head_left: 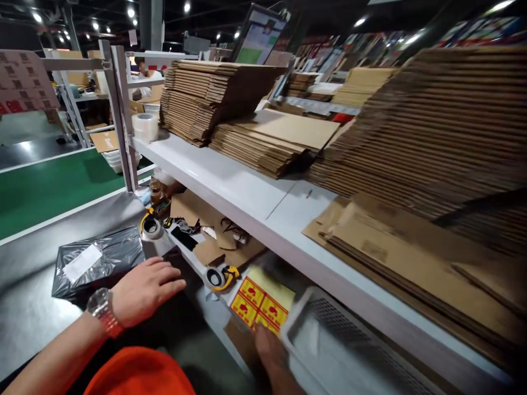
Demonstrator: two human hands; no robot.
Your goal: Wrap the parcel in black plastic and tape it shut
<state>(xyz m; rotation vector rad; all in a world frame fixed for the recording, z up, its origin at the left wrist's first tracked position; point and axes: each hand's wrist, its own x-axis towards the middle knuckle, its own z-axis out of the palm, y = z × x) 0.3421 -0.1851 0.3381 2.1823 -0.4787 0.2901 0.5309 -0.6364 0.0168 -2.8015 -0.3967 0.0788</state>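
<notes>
My left hand (148, 291), with a watch (99, 303) on its wrist, hangs palm down near the right end of a black plastic-wrapped parcel (107, 255). Its fingers are stretched out and hold nothing. The parcel carries a white label (82, 263) and lies on the metal table. Lower in the middle, my right hand (269, 348) is at the near edge of a sheet of yellow-and-red stickers (263, 304), a fingertip pressed over it; the other fingers are hidden or blurred. A tape dispenser (220, 278) sits just left of the sheet.
A white plastic basket (300, 329) stands right of my right hand. Above runs a white shelf (247, 181) with stacks of flat cardboard (197, 99) and a tape roll (145, 127). Another tape dispenser (151, 226) lies behind the parcel. A green conveyor belt (61, 175) passes at left.
</notes>
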